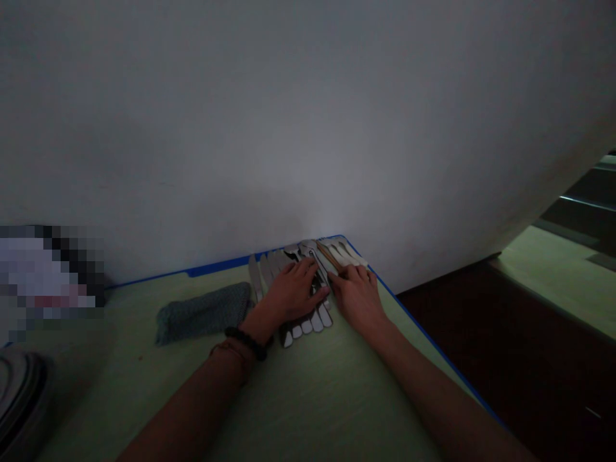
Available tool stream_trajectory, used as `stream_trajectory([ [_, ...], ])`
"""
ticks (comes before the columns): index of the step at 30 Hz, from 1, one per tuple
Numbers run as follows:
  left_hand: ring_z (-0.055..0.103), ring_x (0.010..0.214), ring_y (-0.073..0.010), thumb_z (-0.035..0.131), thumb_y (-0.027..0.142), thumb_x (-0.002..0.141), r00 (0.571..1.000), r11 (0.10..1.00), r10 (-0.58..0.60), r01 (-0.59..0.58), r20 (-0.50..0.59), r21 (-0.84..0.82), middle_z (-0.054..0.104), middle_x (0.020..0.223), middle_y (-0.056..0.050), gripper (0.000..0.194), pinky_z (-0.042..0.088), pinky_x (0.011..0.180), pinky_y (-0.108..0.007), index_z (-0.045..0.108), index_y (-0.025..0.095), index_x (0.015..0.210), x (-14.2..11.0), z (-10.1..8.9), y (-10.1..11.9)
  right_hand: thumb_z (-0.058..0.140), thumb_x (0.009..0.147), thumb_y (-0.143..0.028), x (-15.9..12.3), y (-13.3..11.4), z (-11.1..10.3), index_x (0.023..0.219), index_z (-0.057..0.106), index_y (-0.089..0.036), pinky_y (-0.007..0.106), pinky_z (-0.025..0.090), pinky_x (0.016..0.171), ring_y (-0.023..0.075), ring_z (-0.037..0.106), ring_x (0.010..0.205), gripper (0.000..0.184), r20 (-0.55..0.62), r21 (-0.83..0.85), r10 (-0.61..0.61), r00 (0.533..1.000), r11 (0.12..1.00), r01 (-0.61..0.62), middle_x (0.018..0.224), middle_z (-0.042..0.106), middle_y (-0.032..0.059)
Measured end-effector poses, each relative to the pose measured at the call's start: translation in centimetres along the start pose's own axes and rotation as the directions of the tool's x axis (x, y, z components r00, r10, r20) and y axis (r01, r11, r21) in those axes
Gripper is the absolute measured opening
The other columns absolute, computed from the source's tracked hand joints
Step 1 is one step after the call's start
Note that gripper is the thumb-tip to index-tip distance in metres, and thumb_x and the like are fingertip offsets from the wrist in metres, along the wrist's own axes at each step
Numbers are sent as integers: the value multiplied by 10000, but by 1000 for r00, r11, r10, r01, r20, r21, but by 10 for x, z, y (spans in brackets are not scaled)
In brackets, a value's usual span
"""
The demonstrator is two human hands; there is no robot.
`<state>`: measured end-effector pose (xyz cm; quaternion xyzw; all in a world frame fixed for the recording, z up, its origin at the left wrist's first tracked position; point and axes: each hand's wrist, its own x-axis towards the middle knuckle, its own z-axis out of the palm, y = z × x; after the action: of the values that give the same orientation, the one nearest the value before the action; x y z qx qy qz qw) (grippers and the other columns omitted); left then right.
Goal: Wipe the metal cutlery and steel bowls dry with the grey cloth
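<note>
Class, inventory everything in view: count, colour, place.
Table: one, green, foreground
Knives: several, silver, left of spoons
Spoons: several, silver, central
Forks: several, silver, far corner
Stick: at least one, brown, beside forks
Cloth: one, grey, left of knives
Dishes: stacked, count unclear, grey, lower left
Blurred patch: one, mixed colours, left edge
Wall: one, grey, behind
Floor: one, dark, right
Pale surface: one, greenish, far right
Bracelets: two, black and reddish, left wrist
Left grip: one, bare, over spoons
Right grip: one, bare, at stick

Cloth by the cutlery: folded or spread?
Folded, it seems: the cloth lies as a narrow, thick-looking oblong on the table, left of the cutlery.
</note>
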<state>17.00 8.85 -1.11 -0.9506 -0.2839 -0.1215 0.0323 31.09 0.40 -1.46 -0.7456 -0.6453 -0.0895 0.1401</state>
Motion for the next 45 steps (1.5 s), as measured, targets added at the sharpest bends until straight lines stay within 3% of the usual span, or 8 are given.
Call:
stream_trajectory([
  [6, 400, 1270, -273, 311, 541, 890, 999, 999, -39, 39, 11, -4, 412, 1389, -185, 622, 263, 1072, -383, 417, 72, 1283, 0, 4, 1, 436, 882, -237, 1, 2, 1, 1148, 607, -261, 392, 298, 879, 257, 467, 1032, 316, -24, 33, 12, 1000, 999, -11, 1061, 593, 86],
  [11, 324, 1333, -233, 255, 546, 907, 998, 998, -47, 49, 43, -29, 377, 1436, -142, 616, 196, 1110, -381, 374, 117, 1333, -4, -3, 1, 457, 869, -287, 1, 13, -12, 1140, 603, -235, 386, 323, 864, 265, 477, 1049, 312, -16, 40, 82, 997, 996, -81, 1095, 589, 90],
  [17, 64, 1392, -344, 177, 676, 847, 944, 961, -268, 275, 190, -12, 139, 1523, -175, 815, 119, 1097, -539, 188, 126, 1449, -27, -15, 6, 405, 882, -284, -4, 21, -29, 1091, 625, -194, 371, 363, 813, 266, 544, 990, 316, 154, -26, 133, 979, 991, -130, 1067, 615, 117],
  [24, 151, 1382, -341, 164, 633, 875, 954, 965, -260, 259, 147, 26, 220, 1504, -154, 773, 149, 1101, -518, 248, 108, 1435, -40, -1, 6, 374, 882, -240, -6, 16, -20, 1167, 586, -210, 330, 384, 826, 231, 563, 991, 356, 197, 19, 92, 976, 995, -98, 1093, 605, 108],
  [29, 185, 1390, -257, 185, 536, 923, 972, 975, -223, 221, 70, 36, 258, 1502, -107, 643, 133, 1123, -468, 285, 140, 1420, -50, -13, 9, 404, 846, -166, -6, 19, -15, 1207, 560, -215, 311, 388, 857, 208, 555, 1031, 396, 163, 102, 76, 984, 990, -93, 1141, 592, 103],
  [36, 236, 1373, -277, 207, 507, 934, 973, 975, -221, 220, 73, 21, 325, 1471, -133, 615, 179, 1105, -504, 338, 115, 1389, -74, -19, 12, 415, 825, -134, -6, 16, -13, 1095, 621, -137, 310, 400, 901, 209, 548, 1031, 339, 69, 212, 73, 995, 973, -86, 1091, 590, 132],
  [41, 281, 1358, -250, 253, 458, 941, 974, 973, -224, 225, -18, 45, 397, 1439, -115, 541, 163, 1123, -483, 397, 129, 1346, -91, -36, 10, 450, 829, -162, -16, -12, -19, 1137, 591, -143, 318, 395, 953, 199, 520, 1048, 339, -121, 386, -59, 991, 917, 102, 1077, 565, 109],
  [45, 312, 1337, -267, 371, 357, 916, 962, 958, -264, 269, -66, 99, 450, 1395, -102, 423, 191, 1121, -480, 474, 155, 1272, -122, -64, 1, 444, 845, -176, -23, -53, -25, 1151, 582, -154, 338, 390, 972, 193, 503, 1075, 337, -129, 446, -277, 952, 841, 306, 1126, 548, 107],
])
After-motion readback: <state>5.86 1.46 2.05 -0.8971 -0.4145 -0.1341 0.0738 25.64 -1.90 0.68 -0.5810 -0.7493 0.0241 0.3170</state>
